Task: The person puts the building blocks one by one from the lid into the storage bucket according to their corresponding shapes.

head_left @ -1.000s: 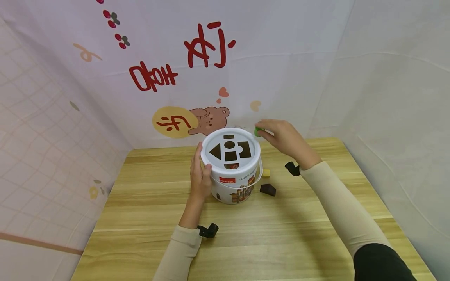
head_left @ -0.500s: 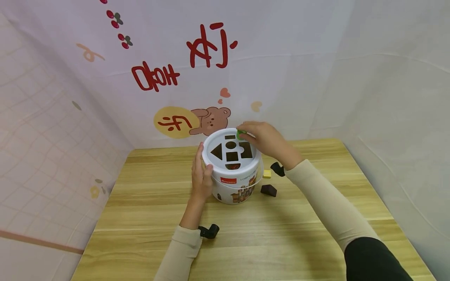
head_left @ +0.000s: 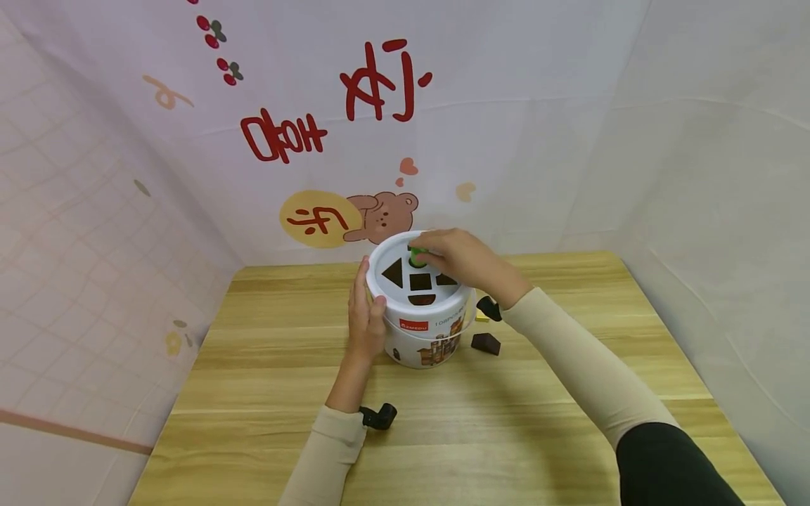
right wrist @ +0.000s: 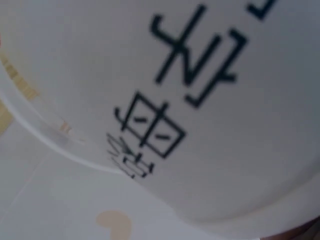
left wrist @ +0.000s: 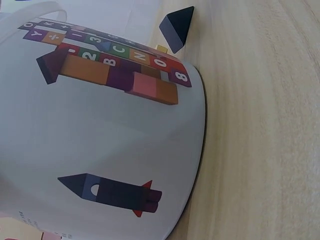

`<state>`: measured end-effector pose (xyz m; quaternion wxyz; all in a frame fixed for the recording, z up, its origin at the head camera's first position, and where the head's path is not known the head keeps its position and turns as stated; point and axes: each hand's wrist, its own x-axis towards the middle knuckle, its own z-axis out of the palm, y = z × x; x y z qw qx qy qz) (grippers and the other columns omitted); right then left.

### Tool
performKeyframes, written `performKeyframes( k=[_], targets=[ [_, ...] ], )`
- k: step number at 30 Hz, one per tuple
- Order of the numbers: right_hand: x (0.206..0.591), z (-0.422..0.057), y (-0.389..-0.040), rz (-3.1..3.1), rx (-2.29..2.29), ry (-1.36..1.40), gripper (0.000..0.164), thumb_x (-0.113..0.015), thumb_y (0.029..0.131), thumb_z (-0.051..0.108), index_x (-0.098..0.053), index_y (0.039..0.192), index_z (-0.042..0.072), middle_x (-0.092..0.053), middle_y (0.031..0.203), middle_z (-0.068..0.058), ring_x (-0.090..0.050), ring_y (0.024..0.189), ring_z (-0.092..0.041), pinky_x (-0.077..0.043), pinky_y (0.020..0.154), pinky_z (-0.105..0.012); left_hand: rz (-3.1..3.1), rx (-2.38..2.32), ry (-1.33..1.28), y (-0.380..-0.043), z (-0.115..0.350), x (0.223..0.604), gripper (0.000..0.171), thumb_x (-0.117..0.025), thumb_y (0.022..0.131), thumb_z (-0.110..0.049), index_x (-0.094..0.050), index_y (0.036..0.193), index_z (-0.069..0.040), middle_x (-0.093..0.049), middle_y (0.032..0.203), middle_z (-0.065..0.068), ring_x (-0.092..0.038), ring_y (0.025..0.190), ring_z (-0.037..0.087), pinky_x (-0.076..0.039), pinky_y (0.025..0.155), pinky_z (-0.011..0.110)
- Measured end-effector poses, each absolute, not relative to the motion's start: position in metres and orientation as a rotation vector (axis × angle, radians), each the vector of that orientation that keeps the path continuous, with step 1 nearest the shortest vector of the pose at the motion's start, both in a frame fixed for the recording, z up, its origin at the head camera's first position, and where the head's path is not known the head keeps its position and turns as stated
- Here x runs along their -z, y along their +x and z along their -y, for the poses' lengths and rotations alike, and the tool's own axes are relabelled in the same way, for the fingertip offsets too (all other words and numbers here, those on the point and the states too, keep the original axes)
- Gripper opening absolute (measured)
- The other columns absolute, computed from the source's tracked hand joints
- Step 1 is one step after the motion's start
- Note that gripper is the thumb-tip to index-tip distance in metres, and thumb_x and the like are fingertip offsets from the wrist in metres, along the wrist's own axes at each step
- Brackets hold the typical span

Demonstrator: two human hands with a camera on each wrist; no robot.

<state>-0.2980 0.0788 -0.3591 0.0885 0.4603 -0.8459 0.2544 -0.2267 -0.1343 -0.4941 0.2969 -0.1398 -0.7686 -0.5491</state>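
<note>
A white toy-block bucket (head_left: 414, 355) stands upright on the table, its white lid (head_left: 375, 294) cut with shaped holes. My left hand (head_left: 365, 320) rests along the bucket's left side, fingers fairly straight against the wall and thumb towards the front. Over the lid, my right hand (head_left: 465, 258) pinches a small green block (head_left: 417, 257) at the round hole; the block's lower end is hard to make out. That hand covers part of the lid's right side. Printed building pictures fill the left wrist view, and the bucket wall (right wrist: 240, 150) fills most of the right wrist view.
A dark, angled block (head_left: 486, 343) lies on the wooden table (head_left: 506, 436) to the bucket's right. Behind it a yellow block (head_left: 482, 317) is partly covered by the right wrist's camera. The bucket's thin handle (head_left: 467, 325) hangs down at its right. A printed cloth wall (head_left: 519, 126) closes the back.
My right hand has carried the green block leftward from beyond the lid's right edge to the round hole. The left hand stays against the bucket.
</note>
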Motion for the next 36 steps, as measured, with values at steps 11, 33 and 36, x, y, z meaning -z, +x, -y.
performKeyframes(
  k=[11,33,36],
  targets=[
    [0.358,-0.085,-0.298,2.541,-0.766,1.330,0.041,-0.070,0.103,0.023,-0.069,0.136,-0.001,-0.070,0.135,-0.017,-0.063,0.130,-0.034,-0.047,0.112,-0.048,2.045,1.437,-0.364,-0.225,0.133,0.490,0.077,-0.038,0.097,-0.043,-0.028,0.167,-0.012,-0.036,0.167,0.010,-0.037,0.149,0.031,-0.032,0.119,0.062],
    [0.481,-0.196,-0.333,2.919,-0.863,0.761,0.044,-0.062,0.107,0.020,-0.060,0.144,-0.004,-0.062,0.143,-0.026,-0.056,0.134,-0.047,-0.043,0.112,-0.062,2.011,1.453,-0.374,-0.228,0.133,0.493,0.077,-0.041,0.095,-0.040,-0.030,0.166,-0.011,-0.037,0.167,0.010,-0.037,0.151,0.031,-0.030,0.121,0.061],
    [0.499,-0.197,-0.328,2.935,-0.839,0.764,0.045,-0.064,0.106,0.020,-0.062,0.143,-0.004,-0.063,0.142,-0.026,-0.058,0.132,-0.047,-0.045,0.111,-0.061,2.017,1.456,-0.366,-0.228,0.133,0.493,0.077,-0.041,0.096,-0.041,-0.030,0.166,-0.012,-0.037,0.167,0.009,-0.037,0.150,0.030,-0.030,0.121,0.061]
  ],
)
